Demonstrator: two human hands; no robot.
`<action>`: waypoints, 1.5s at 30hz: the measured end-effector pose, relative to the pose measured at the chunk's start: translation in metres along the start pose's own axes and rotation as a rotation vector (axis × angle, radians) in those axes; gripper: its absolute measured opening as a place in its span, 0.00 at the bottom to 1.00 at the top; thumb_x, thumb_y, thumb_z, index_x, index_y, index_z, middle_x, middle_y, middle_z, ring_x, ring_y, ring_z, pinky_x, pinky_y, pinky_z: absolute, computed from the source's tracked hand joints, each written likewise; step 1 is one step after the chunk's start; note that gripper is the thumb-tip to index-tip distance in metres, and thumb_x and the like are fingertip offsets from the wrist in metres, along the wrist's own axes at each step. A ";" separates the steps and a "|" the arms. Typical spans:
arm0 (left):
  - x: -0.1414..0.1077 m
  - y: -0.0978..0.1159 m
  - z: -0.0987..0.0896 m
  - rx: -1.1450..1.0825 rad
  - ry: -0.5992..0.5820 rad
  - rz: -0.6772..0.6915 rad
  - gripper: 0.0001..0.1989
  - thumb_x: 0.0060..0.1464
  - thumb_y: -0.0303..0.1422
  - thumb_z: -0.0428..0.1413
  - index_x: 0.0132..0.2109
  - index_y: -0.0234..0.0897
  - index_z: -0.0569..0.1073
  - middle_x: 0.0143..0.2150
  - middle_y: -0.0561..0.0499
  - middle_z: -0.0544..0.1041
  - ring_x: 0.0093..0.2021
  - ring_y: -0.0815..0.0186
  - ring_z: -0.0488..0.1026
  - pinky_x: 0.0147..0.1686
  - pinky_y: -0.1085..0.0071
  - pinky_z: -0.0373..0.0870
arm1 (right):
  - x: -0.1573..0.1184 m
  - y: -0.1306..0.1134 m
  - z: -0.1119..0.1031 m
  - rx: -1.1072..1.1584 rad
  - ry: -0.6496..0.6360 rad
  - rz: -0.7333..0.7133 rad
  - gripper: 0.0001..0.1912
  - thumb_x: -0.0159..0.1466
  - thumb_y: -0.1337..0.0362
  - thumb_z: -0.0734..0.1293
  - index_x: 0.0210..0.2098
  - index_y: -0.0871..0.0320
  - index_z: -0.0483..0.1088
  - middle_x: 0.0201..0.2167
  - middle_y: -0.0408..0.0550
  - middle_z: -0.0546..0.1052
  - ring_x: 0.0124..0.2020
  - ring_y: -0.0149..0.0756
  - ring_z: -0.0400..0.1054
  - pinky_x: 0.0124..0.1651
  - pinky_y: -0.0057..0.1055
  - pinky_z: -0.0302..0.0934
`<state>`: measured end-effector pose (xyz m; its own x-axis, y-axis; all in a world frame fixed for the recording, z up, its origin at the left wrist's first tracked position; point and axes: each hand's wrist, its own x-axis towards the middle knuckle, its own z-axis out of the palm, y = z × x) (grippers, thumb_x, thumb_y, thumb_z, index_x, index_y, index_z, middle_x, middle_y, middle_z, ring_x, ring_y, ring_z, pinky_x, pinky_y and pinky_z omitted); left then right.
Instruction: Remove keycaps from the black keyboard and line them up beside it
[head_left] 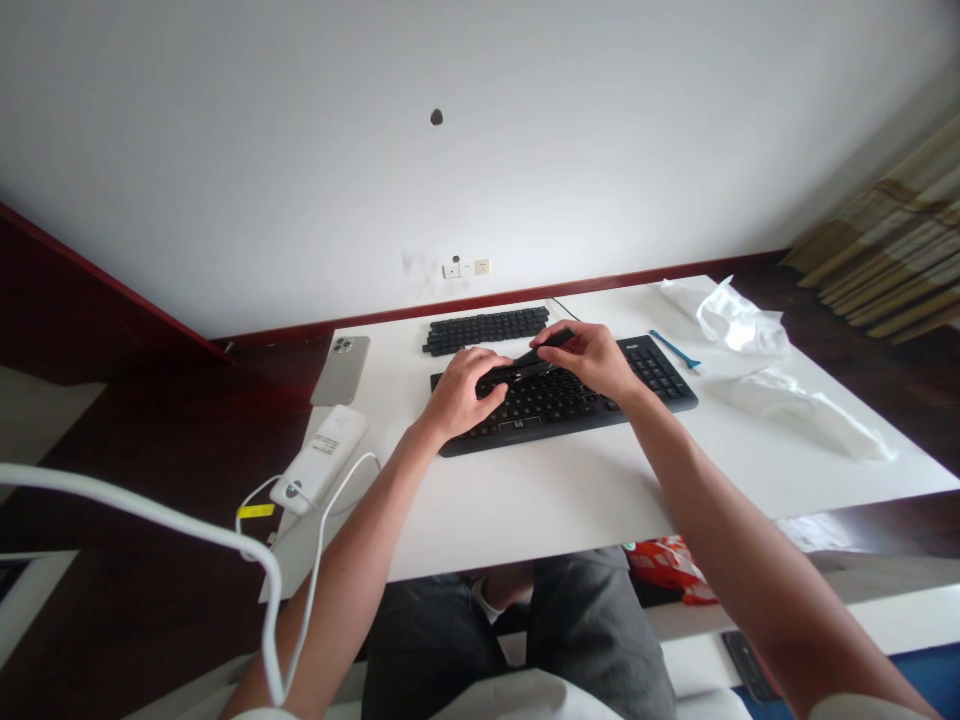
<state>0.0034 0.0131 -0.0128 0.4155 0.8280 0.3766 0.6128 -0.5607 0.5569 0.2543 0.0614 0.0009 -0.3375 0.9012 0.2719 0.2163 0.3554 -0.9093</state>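
White cable (150, 510) dangles up front; left hand (465, 392) sits curled on the keyboard (525, 436), right hand (592, 358) pinching a black tool (544, 351).

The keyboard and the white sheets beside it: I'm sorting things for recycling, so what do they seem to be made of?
The keyboard looks like matte black plastic: its case and keys show a dull, even surface with only a soft sheen. The crumpled white sheets could be thin plastic film or soft tissue-like wrapping. Their loose creases and slight sheen suggest something light, but the look doesn't settle which.
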 end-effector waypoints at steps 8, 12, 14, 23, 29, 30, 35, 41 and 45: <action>-0.005 0.012 0.023 -0.098 -0.029 -0.078 0.31 0.68 0.39 0.55 0.73 0.45 0.56 0.65 0.46 0.74 0.60 0.56 0.75 0.58 0.60 0.75 | -0.005 -0.001 0.022 -0.018 -0.190 -0.070 0.16 0.62 0.51 0.74 0.44 0.55 0.79 0.44 0.50 0.82 0.44 0.44 0.77 0.46 0.39 0.73; -0.003 0.004 0.022 -0.048 0.058 -0.084 0.20 0.73 0.33 0.43 0.66 0.43 0.67 0.59 0.48 0.79 0.57 0.60 0.77 0.59 0.64 0.73 | -0.003 0.002 0.002 -0.285 -0.142 -0.117 0.15 0.64 0.56 0.73 0.48 0.53 0.80 0.47 0.49 0.82 0.44 0.44 0.77 0.48 0.40 0.73; -0.001 -0.002 0.018 -0.010 0.137 -0.100 0.18 0.73 0.33 0.43 0.61 0.42 0.71 0.58 0.47 0.79 0.56 0.59 0.77 0.58 0.64 0.73 | -0.002 0.007 -0.013 -0.463 -0.106 -0.158 0.15 0.65 0.64 0.69 0.50 0.51 0.80 0.51 0.49 0.81 0.47 0.45 0.76 0.51 0.43 0.72; -0.001 -0.013 0.016 0.029 0.181 -0.244 0.13 0.70 0.37 0.49 0.56 0.43 0.72 0.49 0.50 0.82 0.43 0.62 0.79 0.47 0.68 0.75 | 0.001 0.021 -0.025 -0.609 -0.244 -0.192 0.14 0.64 0.68 0.69 0.47 0.50 0.82 0.45 0.49 0.83 0.50 0.51 0.74 0.57 0.51 0.68; 0.000 -0.012 0.015 0.013 0.213 -0.245 0.11 0.69 0.36 0.51 0.54 0.43 0.73 0.47 0.51 0.82 0.40 0.64 0.78 0.45 0.70 0.74 | 0.001 0.005 -0.016 -0.276 0.072 -0.138 0.14 0.64 0.62 0.72 0.49 0.53 0.76 0.47 0.49 0.79 0.47 0.45 0.73 0.54 0.44 0.70; 0.001 -0.012 0.015 0.008 0.217 -0.244 0.11 0.69 0.36 0.51 0.54 0.43 0.73 0.47 0.50 0.82 0.40 0.64 0.78 0.45 0.70 0.74 | 0.001 0.003 -0.013 -0.159 0.104 -0.125 0.14 0.63 0.61 0.73 0.48 0.53 0.75 0.47 0.48 0.78 0.46 0.43 0.73 0.53 0.43 0.70; 0.001 -0.012 0.017 -0.013 0.218 -0.236 0.11 0.68 0.34 0.52 0.54 0.41 0.75 0.46 0.49 0.82 0.41 0.63 0.79 0.44 0.70 0.72 | -0.001 -0.006 0.010 0.360 0.045 -0.056 0.15 0.59 0.62 0.76 0.43 0.53 0.71 0.43 0.43 0.74 0.36 0.32 0.69 0.44 0.34 0.70; 0.002 -0.011 0.017 -0.017 0.205 -0.228 0.10 0.68 0.33 0.52 0.52 0.40 0.75 0.41 0.49 0.81 0.38 0.62 0.78 0.42 0.70 0.70 | -0.006 -0.016 0.027 0.766 -0.065 0.068 0.18 0.59 0.64 0.78 0.45 0.53 0.71 0.37 0.41 0.71 0.36 0.31 0.69 0.42 0.30 0.70; 0.002 -0.010 0.016 0.003 0.192 -0.221 0.10 0.68 0.33 0.52 0.52 0.40 0.75 0.41 0.49 0.81 0.37 0.63 0.77 0.40 0.70 0.70 | -0.009 -0.015 0.032 0.822 -0.141 0.146 0.20 0.62 0.60 0.77 0.51 0.53 0.71 0.35 0.40 0.68 0.35 0.31 0.72 0.45 0.35 0.74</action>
<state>0.0089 0.0207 -0.0293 0.1370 0.9151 0.3792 0.6766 -0.3661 0.6389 0.2253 0.0398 0.0019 -0.4809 0.8653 0.1414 -0.4495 -0.1049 -0.8871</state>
